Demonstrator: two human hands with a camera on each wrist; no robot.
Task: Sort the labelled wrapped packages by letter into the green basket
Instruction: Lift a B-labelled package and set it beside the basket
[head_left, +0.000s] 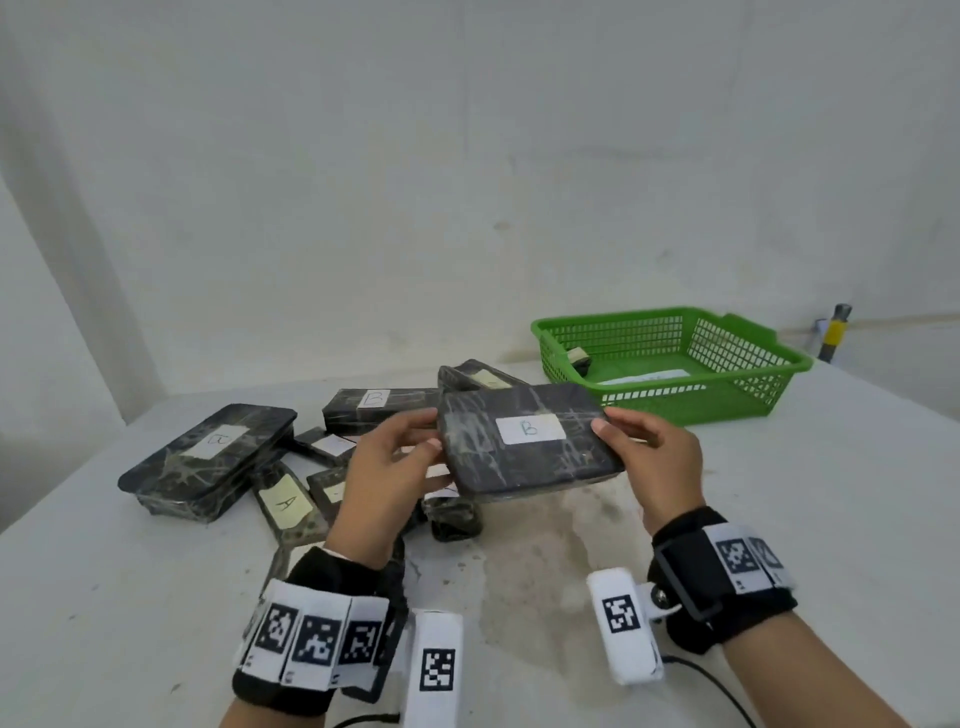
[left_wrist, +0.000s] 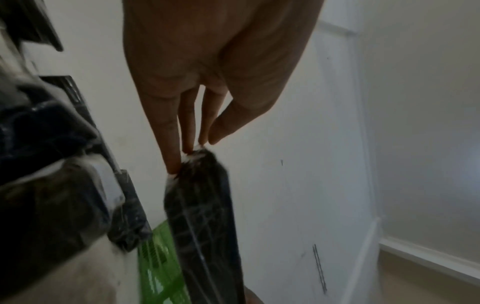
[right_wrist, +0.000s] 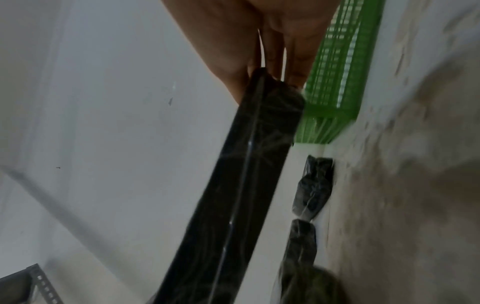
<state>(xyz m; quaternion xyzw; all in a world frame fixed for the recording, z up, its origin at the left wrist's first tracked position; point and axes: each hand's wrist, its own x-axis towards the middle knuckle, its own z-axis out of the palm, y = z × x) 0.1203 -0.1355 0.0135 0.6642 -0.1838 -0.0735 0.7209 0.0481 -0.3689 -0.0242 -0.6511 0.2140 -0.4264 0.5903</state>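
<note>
A flat black wrapped package with a white label marked B is held in the air over the table, between both hands. My left hand pinches its left end, with the package hanging from the fingertips in the left wrist view. My right hand grips its right end. The green basket stands at the back right, with a small wrapped package and something pale inside. Several more labelled black packages lie in a pile at left, among them a large one, one marked B and one marked A.
The white table has a stained patch under my hands. A small dark wrapped lump lies below the held package. A yellow-banded post stands beyond the basket by the wall. A metal rack corner shows in the right wrist view.
</note>
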